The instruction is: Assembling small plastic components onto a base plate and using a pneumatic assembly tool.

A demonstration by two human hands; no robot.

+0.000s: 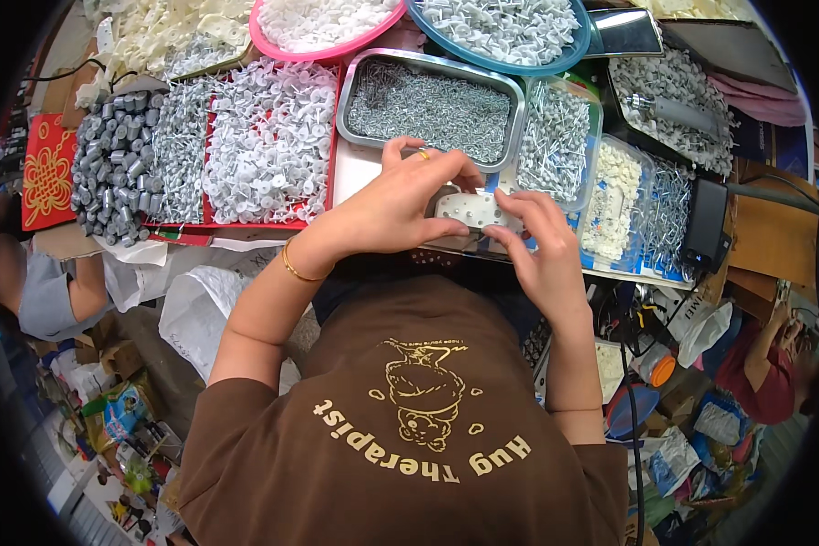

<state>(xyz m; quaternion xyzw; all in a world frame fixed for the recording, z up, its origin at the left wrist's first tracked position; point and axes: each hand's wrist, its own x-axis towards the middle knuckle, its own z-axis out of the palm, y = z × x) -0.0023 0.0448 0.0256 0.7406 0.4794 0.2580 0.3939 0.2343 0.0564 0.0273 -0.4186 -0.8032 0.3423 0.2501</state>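
Note:
A small white plastic piece with rounded ends and several dark holes [464, 211] lies between my hands at the table's near edge. My right hand [546, 241] pinches its right end between thumb and fingers. Around the left end curves my left hand [400, 200], its thumb at the near side and its forefinger at the far side. Just beyond the fingers, a rectangular steel tray [517, 118] holds a heap of tiny metal screws or pins. What lies under the piece is mostly hidden by my fingers.
To the left stand a red divided box [334, 155] of white-headed parts and a pile of grey cylinders [114, 177]. Pink [255, 36] and teal [584, 41] basins sit behind. Clear tubs [594, 118], a black adapter [706, 223] and cables lie right. Other people sit at both sides.

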